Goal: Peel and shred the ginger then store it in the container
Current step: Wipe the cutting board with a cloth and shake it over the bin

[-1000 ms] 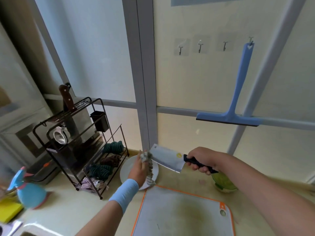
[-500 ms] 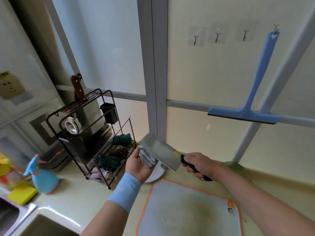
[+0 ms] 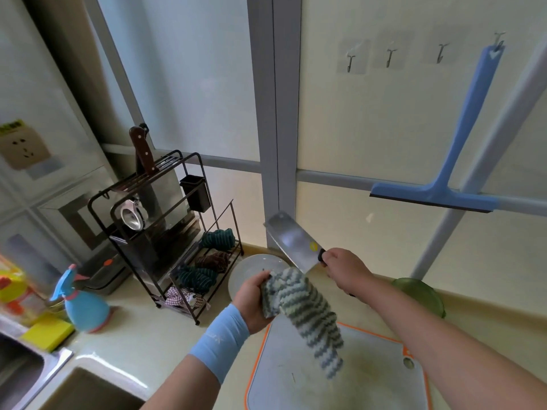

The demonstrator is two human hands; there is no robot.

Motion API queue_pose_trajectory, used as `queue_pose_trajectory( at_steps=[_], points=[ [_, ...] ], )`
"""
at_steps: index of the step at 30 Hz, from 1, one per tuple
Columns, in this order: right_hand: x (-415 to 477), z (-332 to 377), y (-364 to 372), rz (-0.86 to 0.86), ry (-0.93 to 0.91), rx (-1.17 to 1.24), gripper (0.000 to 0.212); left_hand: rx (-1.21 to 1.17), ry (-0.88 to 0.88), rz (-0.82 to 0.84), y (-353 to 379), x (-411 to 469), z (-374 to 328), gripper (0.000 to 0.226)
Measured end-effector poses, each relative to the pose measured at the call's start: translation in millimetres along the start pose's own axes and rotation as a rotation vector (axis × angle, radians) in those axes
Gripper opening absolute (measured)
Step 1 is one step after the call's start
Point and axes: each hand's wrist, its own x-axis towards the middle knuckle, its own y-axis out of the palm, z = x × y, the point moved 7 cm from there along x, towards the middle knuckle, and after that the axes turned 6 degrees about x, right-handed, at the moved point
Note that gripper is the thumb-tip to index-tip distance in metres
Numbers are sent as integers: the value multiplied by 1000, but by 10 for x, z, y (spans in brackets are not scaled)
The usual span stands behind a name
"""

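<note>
My right hand (image 3: 344, 269) grips the dark handle of a cleaver (image 3: 291, 242), its blade raised and pointing up-left over the counter. My left hand (image 3: 253, 300) holds a striped grey-green cloth (image 3: 305, 315) just below the blade; the cloth hangs down over the grey cutting board (image 3: 325, 380) with the orange rim. A white plate (image 3: 251, 267) lies behind my left hand. A green bowl (image 3: 423, 294) sits at the back right, partly hidden by my right forearm. No ginger shows.
A black wire rack (image 3: 165, 232) with rolled cloths and a brown-handled knife stands at left. A blue spray bottle (image 3: 80, 303), a yellow sponge (image 3: 47, 332) and the sink (image 3: 74, 389) are at lower left. A blue squeegee (image 3: 455, 161) hangs on the wall.
The cloth was pressed against the cleaver blade; now my left hand has drawn it down off the blade and it hangs loose. The cleaver has tilted more upright.
</note>
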Motion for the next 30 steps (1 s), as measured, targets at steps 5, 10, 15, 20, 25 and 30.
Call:
queue_pose_trajectory(
  at_steps=[5, 10, 15, 20, 25, 30],
  points=[
    [-27, -186, 19, 39, 133, -87, 25, 275, 357, -186, -71, -163, -523, 37],
    [-147, -71, 251, 164, 267, 166, 32, 1459, 911, -61, 581, -168, -333, 46],
    [-234, 10, 201, 256, 292, 189, 26, 1780, 1054, -35, 510, 43, -117, 59],
    [-278, -2, 66, 253, 277, 167, 25, 1775, 972, -4, 482, 206, -262, 54],
    [-343, -109, -66, 264, 269, 117, 23, 1698, 766, -188, 115, 476, -541, 57],
    [-363, -324, -190, 231, 296, 74, 25, 1387, 451, -307, -468, 608, -602, 48]
  ],
)
